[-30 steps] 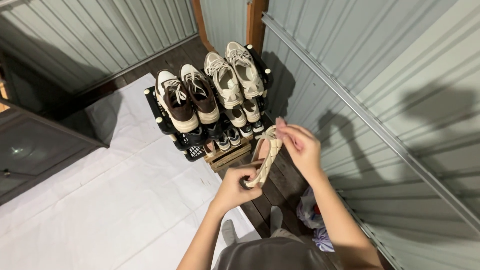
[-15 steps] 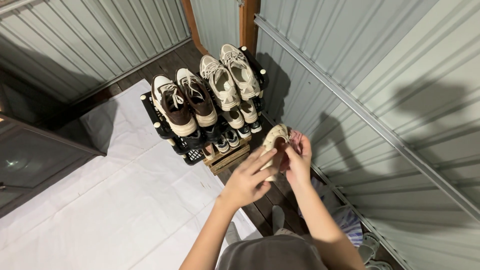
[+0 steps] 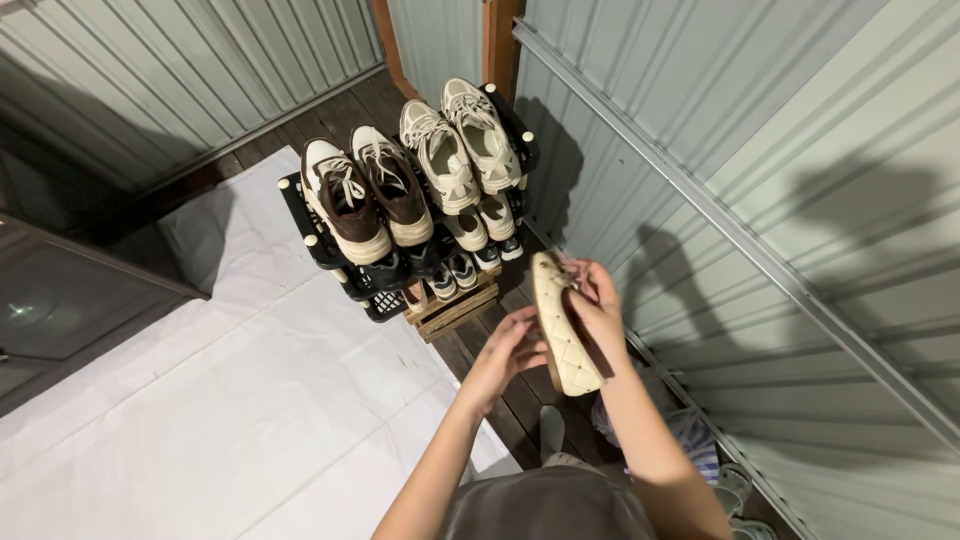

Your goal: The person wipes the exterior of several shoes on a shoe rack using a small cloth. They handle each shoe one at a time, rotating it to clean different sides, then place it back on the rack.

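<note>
Cream quilted flat shoe [image 3: 562, 330] (sole side turned toward the camera) is held in the air just in front of the black shoe rack [image 3: 330, 255], gripped along its far edge by the right hand [image 3: 598, 315], while the left hand [image 3: 508, 352] touches its near edge with fingers loosely extended.

shoe rack [image 3: 330, 255] ahead, metal wall [image 3: 760, 150] crowding right
</note>
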